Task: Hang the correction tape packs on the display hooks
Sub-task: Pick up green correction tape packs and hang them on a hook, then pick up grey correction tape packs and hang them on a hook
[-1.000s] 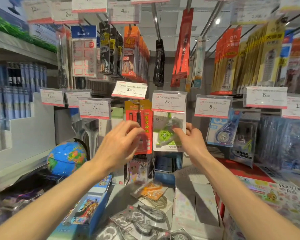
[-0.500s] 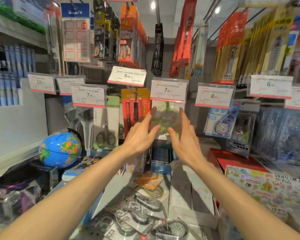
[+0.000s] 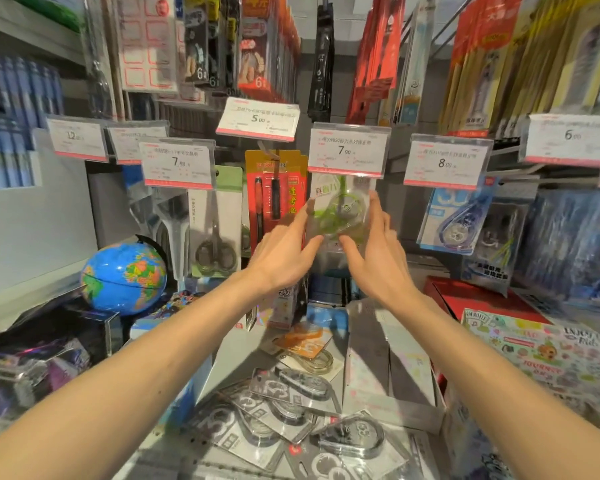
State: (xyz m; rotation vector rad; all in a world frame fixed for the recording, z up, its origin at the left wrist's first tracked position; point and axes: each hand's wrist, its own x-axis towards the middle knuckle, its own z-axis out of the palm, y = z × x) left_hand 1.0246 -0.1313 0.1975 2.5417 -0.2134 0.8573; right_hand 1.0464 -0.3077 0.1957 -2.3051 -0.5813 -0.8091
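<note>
A clear pack with a green correction tape (image 3: 340,213) hangs on the hook under the 7.90 price tag (image 3: 347,151). My left hand (image 3: 284,252) is at its left edge and my right hand (image 3: 376,252) at its right edge. Both have their fingers stretched out and spread, fingertips touching the pack's sides without gripping it. Several loose grey correction tape packs (image 3: 291,407) lie in a heap on the shelf below my forearms, with an orange one (image 3: 305,345) behind them. Blue correction tape packs (image 3: 454,220) hang under the 8.00 tag.
A red pen pack (image 3: 274,194) and a scissors pack (image 3: 217,220) hang just left of the green pack. A blue globe (image 3: 123,277) stands at the lower left. A red box (image 3: 482,296) and a sticker book (image 3: 551,355) lie at the right. Rows of hanging packs fill the space above.
My right hand has let go of the green pack, which now hangs under the 7.90 tag. Both hands have opened flat on either side of it.
</note>
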